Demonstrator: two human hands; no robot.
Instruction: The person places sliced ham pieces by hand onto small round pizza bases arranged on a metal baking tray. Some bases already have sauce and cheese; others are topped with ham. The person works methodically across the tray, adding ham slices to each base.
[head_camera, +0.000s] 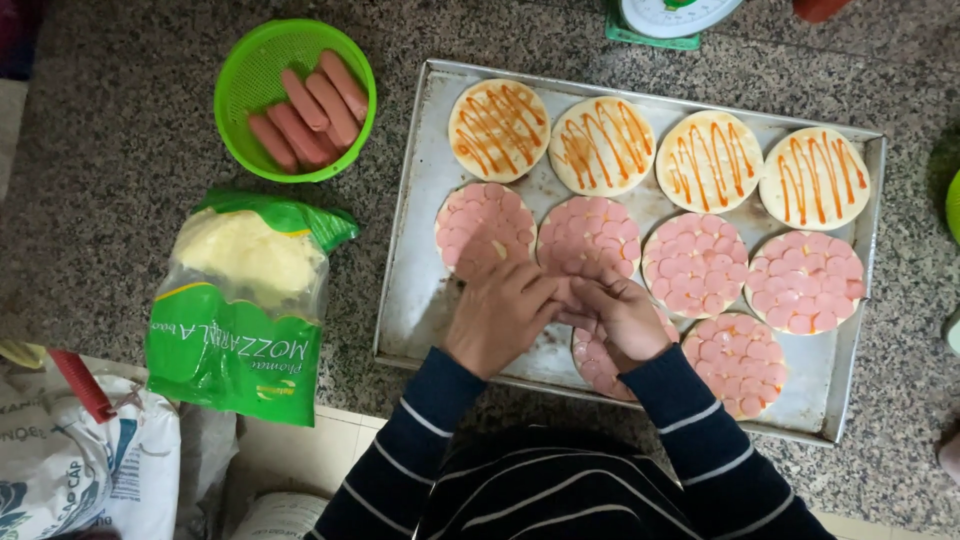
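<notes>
On the speckled bench (130, 150) a metal baking tray (415, 290) carries round dough bases: four striped with orange sauce (498, 128) along the far row, others covered in pink sausage slices (695, 263). The left hand (500, 312) and right hand (622, 312) meet over one sausage-covered base (598, 362) at the tray's near edge, fingertips touching. A green basket (250, 75) holds whole sausages (310, 108), beside a green cheese bag (240, 320).

Under my fingers lies a small round dough base (600, 362) (mostly hidden), flat on the metal tray's (420, 290) near edge, its top covered in overlapping pink sausage slices (594, 350).
</notes>
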